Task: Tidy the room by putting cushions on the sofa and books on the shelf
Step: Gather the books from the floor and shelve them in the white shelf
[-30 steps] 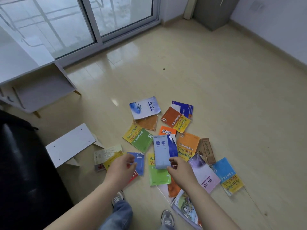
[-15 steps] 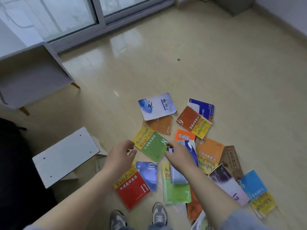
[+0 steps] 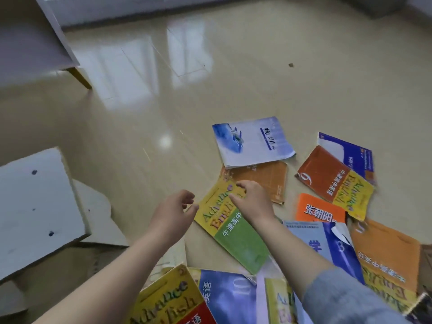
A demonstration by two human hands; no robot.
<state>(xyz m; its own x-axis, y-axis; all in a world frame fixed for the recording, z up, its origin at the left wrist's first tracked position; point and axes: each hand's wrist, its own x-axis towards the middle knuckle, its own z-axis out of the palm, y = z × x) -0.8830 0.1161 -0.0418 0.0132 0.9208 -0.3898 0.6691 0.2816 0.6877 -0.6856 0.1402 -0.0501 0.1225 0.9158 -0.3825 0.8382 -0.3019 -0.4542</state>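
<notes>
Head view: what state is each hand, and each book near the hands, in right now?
Green book: closed, face up on the floor.
Left hand: open, empty, beside the green book.
Right hand: open, empty, over the green book.
Brown book: closed, partly covered.
Pale blue book: closed, lying partly on the brown book.

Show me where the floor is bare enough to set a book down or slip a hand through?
The widest bare floor lies beyond the pale blue book, on the side away from the person. A narrower free strip runs between the white board and the yellow-green book. From that book rightward and toward the person, books overlap with hardly a gap.
</notes>
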